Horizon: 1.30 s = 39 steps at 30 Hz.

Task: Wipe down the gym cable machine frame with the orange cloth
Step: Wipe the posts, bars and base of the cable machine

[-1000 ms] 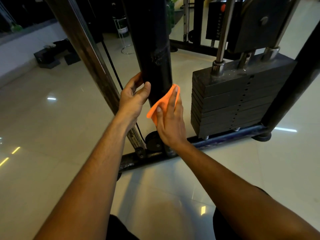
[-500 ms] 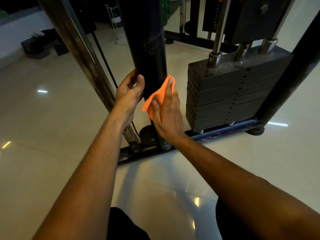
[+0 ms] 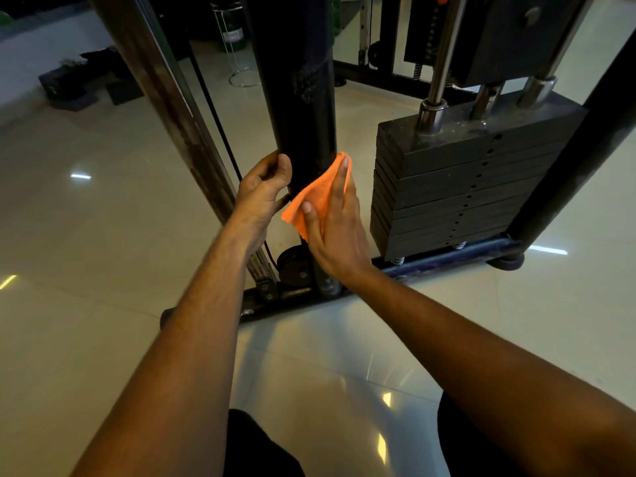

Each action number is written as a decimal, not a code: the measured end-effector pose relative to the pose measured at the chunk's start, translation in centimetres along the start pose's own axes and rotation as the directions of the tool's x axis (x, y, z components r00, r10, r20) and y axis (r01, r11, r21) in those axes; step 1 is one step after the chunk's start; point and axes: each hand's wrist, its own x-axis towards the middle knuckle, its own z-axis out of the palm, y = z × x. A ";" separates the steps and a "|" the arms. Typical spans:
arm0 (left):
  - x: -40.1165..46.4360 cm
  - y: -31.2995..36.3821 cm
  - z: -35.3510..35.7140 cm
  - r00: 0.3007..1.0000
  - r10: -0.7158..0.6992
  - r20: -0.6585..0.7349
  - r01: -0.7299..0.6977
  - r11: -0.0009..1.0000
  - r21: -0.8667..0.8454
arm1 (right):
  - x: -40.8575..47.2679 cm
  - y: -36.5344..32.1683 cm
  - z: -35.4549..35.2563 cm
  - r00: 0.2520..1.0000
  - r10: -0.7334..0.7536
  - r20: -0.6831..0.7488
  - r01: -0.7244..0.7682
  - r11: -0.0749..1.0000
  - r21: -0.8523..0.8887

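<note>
Your right hand [image 3: 339,232] presses the orange cloth [image 3: 318,194] flat against the black upright post [image 3: 303,98] of the cable machine frame, low on the post. Fingers are straight, thumb laid over the cloth's near edge; the grip is a flat press, not a clench. The cloth sits between your palm and the post, a loose corner hanging out toward your left hand.

Your left hand [image 3: 263,194] is just beside the cloth, on the post's other side, fingers curled round the post's edge with the thumb forward; the grip is grasping the post.

Beyond your right hand stands the weight stack [image 3: 457,187], apart from it. Below both hands the base rail [image 3: 447,261] lies on the tiled floor [image 3: 103,235]. Outside your left hand run a slanted worn bar [image 3: 172,108] and a black cable [image 3: 215,115].
</note>
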 end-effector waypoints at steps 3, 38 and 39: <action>0.0 -0.4 0.1 1.000 0.013 -0.009 -0.013 1.000 0.022 | -2.0 2.5 1.6 0.991 0.033 0.128 -0.026 0.998 -0.056; -1.0 -16.1 -1.4 0.996 0.028 0.089 -0.044 0.982 0.184 | -6.5 11.4 9.0 1.000 -0.026 0.009 0.024 0.975 0.220; -1.0 -16.3 -1.4 0.996 0.031 0.089 -0.047 0.982 0.185 | -6.9 12.0 9.4 0.999 -0.052 0.011 0.049 0.980 0.191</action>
